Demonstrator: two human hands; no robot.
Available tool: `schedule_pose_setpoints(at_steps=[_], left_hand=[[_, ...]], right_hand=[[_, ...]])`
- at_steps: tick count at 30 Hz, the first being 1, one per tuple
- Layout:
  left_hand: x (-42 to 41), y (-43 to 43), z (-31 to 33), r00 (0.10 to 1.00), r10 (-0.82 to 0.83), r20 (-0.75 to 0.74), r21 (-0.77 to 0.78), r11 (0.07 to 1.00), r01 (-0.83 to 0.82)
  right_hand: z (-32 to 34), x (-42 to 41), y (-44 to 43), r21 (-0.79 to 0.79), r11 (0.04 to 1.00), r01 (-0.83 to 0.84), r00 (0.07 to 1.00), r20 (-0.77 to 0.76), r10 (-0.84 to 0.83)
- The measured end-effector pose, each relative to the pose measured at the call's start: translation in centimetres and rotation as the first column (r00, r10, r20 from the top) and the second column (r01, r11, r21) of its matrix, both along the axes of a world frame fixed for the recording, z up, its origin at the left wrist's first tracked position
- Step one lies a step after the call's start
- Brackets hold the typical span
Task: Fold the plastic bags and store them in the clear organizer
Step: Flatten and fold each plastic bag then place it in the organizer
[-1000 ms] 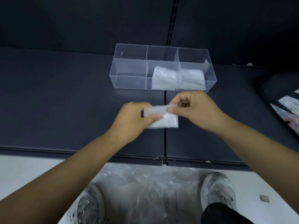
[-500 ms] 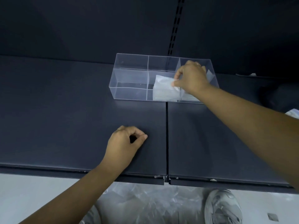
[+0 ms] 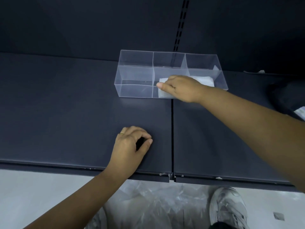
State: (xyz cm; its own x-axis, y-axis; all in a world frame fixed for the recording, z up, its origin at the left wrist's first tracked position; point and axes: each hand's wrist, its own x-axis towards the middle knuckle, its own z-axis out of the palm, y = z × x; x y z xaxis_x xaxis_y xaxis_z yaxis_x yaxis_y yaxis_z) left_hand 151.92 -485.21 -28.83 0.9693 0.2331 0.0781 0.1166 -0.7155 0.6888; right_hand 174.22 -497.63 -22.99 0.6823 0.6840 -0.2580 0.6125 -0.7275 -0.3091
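The clear organizer [image 3: 134, 90] stands at the back of the dark shelf [image 3: 66, 113]. My right hand [image 3: 181, 88] reaches into its middle front compartment and holds a folded white plastic bag [image 3: 164, 95], thumb across the bag's front, fingers hidden behind it. Another folded bag [image 3: 204, 79] lies in the compartment to the right. The left compartments hold nothing. My left hand [image 3: 130, 144] rests on the shelf nearer to me, fingers loosely curled, holding nothing.
Crumpled clear plastic [image 3: 156, 204] lies on the floor below the shelf's front edge, between my shoes [image 3: 227, 209]. A dark object [image 3: 287, 96] sits at the shelf's right end. A seam runs front to back through the shelf's middle.
One second ago both hands held the folded bag over the shelf. My right hand carried it into the organizer and has now lowered it into the compartment; my left hand let go and rests on the shelf.
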Motion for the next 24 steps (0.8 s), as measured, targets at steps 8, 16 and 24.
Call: schedule_pose_setpoints(at_steps=[8, 16, 24], left_hand=[[-4.1, -0.8, -1.3, 0.980, -0.168, -0.108, 0.243, 0.951, 0.190], [-6.6, -1.2, -1.9, 0.967, -0.169, -0.190, 0.416, 0.878, 0.236], [-6.4, -0.8, -1.3, 0.956, -0.200, -0.214, 0.293, 0.921, 0.258]], right_hand=[[0.6, -13.3, -5.4, 0.537, 0.809, -0.240, 0.964, 0.233, 0.132], [-12.9, -25.0, -13.5, -0.238, 0.925, -0.297, 0.949, -0.179, 0.259], [-11.9, -24.1, -13.2, -0.080, 0.971, -0.225, 0.929, -0.318, 0.189]])
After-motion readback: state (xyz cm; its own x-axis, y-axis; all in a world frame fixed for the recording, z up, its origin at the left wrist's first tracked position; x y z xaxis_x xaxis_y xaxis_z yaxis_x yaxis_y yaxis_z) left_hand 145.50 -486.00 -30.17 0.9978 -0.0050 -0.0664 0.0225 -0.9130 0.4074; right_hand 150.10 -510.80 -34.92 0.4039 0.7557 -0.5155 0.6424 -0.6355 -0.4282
